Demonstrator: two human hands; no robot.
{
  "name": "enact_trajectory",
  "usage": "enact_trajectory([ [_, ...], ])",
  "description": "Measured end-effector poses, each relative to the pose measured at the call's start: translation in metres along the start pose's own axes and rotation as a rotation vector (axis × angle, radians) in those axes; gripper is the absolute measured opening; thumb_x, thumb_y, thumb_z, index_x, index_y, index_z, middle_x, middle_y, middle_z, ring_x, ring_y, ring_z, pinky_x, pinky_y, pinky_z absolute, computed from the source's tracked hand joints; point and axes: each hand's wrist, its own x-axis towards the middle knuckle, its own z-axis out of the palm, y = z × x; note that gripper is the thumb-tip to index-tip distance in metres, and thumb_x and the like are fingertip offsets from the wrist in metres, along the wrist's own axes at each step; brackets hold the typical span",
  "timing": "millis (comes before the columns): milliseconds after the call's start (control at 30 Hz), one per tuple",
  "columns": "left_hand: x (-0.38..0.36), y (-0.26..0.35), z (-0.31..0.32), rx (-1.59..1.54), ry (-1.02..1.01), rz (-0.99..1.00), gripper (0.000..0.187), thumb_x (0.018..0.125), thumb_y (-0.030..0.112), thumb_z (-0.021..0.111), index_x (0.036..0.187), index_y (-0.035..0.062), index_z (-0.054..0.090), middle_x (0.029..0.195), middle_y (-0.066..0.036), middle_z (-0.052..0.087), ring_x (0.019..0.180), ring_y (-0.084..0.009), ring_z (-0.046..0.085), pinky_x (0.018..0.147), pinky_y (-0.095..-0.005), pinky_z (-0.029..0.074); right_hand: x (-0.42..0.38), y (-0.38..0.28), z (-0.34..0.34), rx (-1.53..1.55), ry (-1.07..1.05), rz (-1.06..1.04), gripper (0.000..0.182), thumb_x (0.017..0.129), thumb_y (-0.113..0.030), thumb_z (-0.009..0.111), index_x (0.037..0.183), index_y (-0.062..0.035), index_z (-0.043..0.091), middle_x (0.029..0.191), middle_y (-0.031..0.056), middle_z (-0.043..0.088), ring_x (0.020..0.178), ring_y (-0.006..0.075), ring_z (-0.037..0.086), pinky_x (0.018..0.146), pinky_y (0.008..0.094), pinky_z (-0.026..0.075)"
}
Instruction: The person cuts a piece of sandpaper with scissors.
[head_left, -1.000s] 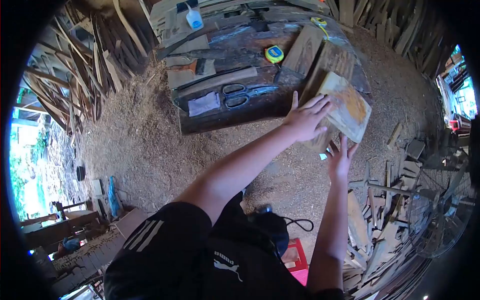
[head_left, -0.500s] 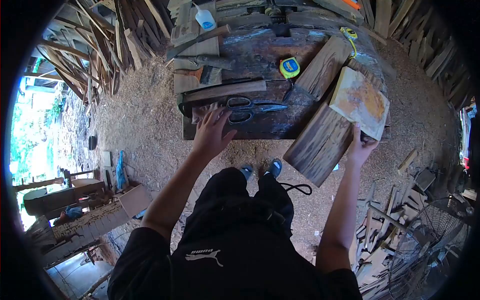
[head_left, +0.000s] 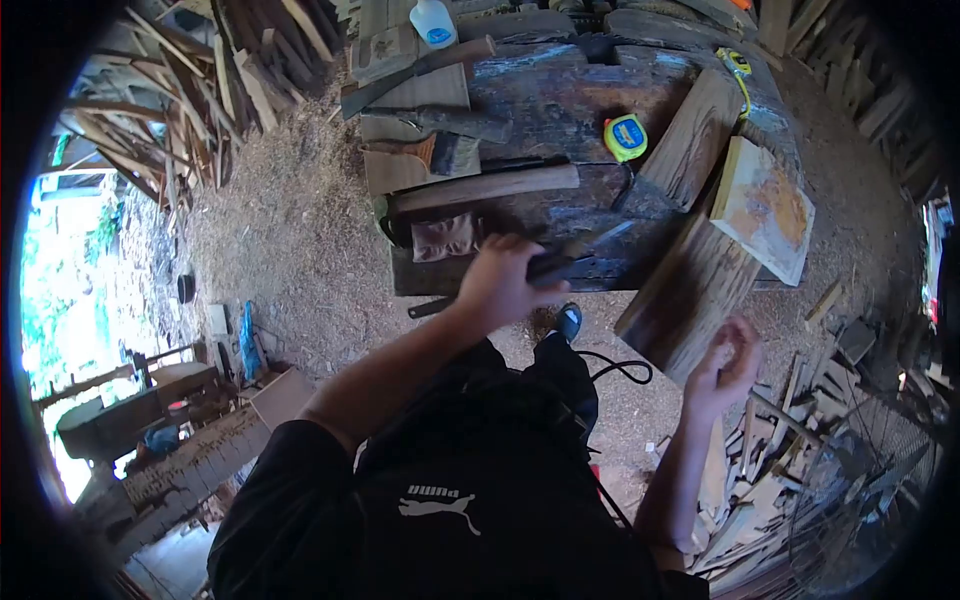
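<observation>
My left hand (head_left: 500, 283) is closed at the front edge of the workbench, fingers wrapped round a long dark tool (head_left: 432, 308). Its end with a small hole sticks out past the wrist side; whether the narrow pale blade (head_left: 605, 236) beyond my fingers belongs to it or to the scissors lying there before, I cannot tell. A wrinkled brown pouch (head_left: 445, 238) lies left of that hand. With loosely curled fingers and nothing in them, my right hand (head_left: 725, 370) hovers beside the near end of a dark-grained board (head_left: 690, 285). A pale, stained wood block (head_left: 765, 210) rests across that board.
Farther back on the bench (head_left: 540, 120) are a yellow tape measure (head_left: 625, 137), another tape measure (head_left: 735, 62), a second board (head_left: 690, 140), wooden-handled tools (head_left: 455, 122) and a white bottle (head_left: 433, 22). Wood scraps (head_left: 750, 500) and a fan (head_left: 860, 500) stand at right.
My right hand has let go of the board and block and drawn back toward me. My left hand has moved right from the pouch and closed on a dark tool. The view has shifted.
</observation>
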Motion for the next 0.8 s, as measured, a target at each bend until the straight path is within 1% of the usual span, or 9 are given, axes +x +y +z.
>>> enact_trajectory([
  [67,-0.004,0.025,-0.023,-0.402,-0.169,-0.064,0.052,0.075,0.037,0.084,0.105,-0.0004,0.066,0.095,-0.016,0.064,0.094,-0.0341,0.064,0.087,-0.0423,0.051,-0.017,-0.04,0.022,0.262,-0.072,0.219,0.026,0.099,-0.01,0.063,0.121,0.0046,0.06,0.103,0.0101,0.066,0.096,0.0149,0.062,0.087,0.0275,0.048],
  [133,-0.014,0.038,-0.033,-0.397,-0.066,0.094,0.054,0.076,0.037,0.084,0.108,-0.0009,0.064,0.096,-0.017,0.064,0.096,-0.0336,0.063,0.084,-0.0417,0.051,-0.019,-0.091,0.04,0.486,-0.234,0.376,0.029,0.1,-0.01,0.062,0.123,0.0053,0.059,0.104,0.0095,0.067,0.101,0.0138,0.061,0.089,0.0272,0.048],
  [267,-0.034,0.045,-0.069,-0.323,0.077,0.471,0.058,0.075,0.033,0.085,0.118,0.0018,0.061,0.114,-0.016,0.059,0.101,-0.0333,0.062,0.087,-0.0437,0.052,-0.028,-0.165,0.082,0.669,-0.384,0.331,0.052,0.097,-0.016,0.067,0.14,0.0057,0.047,0.121,0.0141,0.062,0.107,0.0192,0.062,0.097,0.0331,0.047],
  [433,-0.054,0.004,-0.116,-0.281,0.092,0.598,0.062,0.077,0.031,0.083,0.128,0.006,0.059,0.122,-0.013,0.055,0.107,-0.0308,0.06,0.09,-0.0431,0.052,-0.043,-0.198,0.105,0.856,-0.143,0.549,0.037,0.104,-0.01,0.049,0.139,0.0025,0.048,0.115,0.0135,0.067,0.107,0.0197,0.064,0.097,0.0333,0.048],
  [533,-0.065,-0.058,-0.116,0.039,-0.067,0.45,0.061,0.08,0.041,0.078,0.13,0.0118,0.061,0.132,-0.012,0.051,0.119,-0.0315,0.054,0.1,-0.0497,0.045,-0.052,-0.177,0.092,0.469,-0.012,0.437,0.037,0.098,-0.001,0.047,0.135,0.0022,0.051,0.104,0.0156,0.07,0.097,0.0213,0.066,0.089,0.0349,0.051],
  [567,-0.066,-0.075,-0.108,0.117,-0.064,0.446,0.059,0.082,0.044,0.075,0.13,0.0126,0.061,0.133,-0.012,0.05,0.122,-0.0316,0.051,0.102,-0.053,0.042,-0.056,-0.176,0.094,0.474,0.06,0.388,0.038,0.096,-0.001,0.048,0.133,0.0027,0.053,0.091,0.0148,0.068,0.083,0.0192,0.062,0.08,0.0351,0.051],
  [633,-0.064,-0.099,-0.091,0.273,-0.053,0.432,0.056,0.087,0.049,0.067,0.13,0.0141,0.061,0.135,-0.011,0.048,0.129,-0.0318,0.044,0.105,-0.0597,0.036,-0.068,-0.16,0.079,0.58,0.055,0.463,0.036,0.097,-0.003,0.049,0.132,0.0038,0.052,0.086,0.0121,0.067,0.081,0.0174,0.062,0.079,0.0345,0.051],
  [700,-0.056,-0.108,-0.08,0.274,-0.058,0.506,0.055,0.087,0.05,0.067,0.127,0.0138,0.063,0.136,-0.011,0.048,0.132,-0.0312,0.04,0.108,-0.0614,0.031,-0.073,-0.166,0.076,0.737,0.134,0.589,0.034,0.096,-0.003,0.05,0.129,0.0053,0.053,0.077,0.0074,0.063,0.075,0.0153,0.061,0.074,0.0314,0.05],
  [800,-0.048,-0.114,-0.069,0.316,-0.044,0.573,0.057,0.081,0.05,0.072,0.124,0.0142,0.064,0.139,-0.009,0.046,0.132,-0.0324,0.041,0.107,-0.0589,0.032,-0.09,-0.161,0.067,0.583,0.09,0.615,0.032,0.095,-0.003,0.05,0.127,0.005,0.054,0.075,0.0064,0.061,0.072,0.0152,0.06,0.07,0.0291,0.048],
])
